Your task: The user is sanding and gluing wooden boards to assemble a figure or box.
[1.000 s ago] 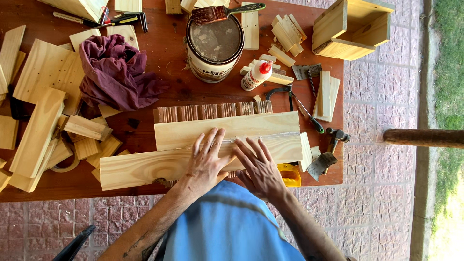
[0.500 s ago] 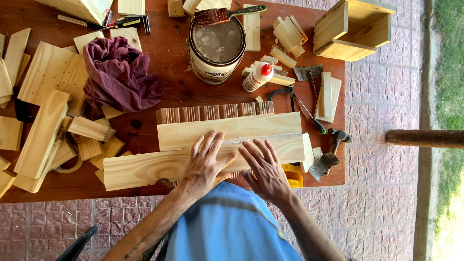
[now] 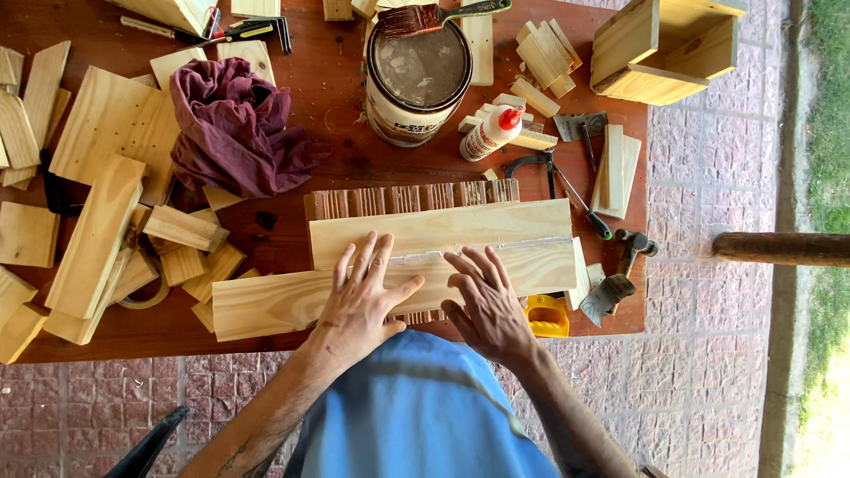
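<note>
At the bench (image 3: 336,168), my left hand (image 3: 361,296) and right hand (image 3: 485,301), fingers spread flat, press the near board (image 3: 266,301) against the far board (image 3: 438,228), apparently seating a glued seam; clamping seems next.

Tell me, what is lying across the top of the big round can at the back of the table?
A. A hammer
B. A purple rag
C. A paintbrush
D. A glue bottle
C. A paintbrush with a dark green handle rests across the rim of the can; the glue bottle lies to the can's right and the purple rag is heaped to its left.
</note>
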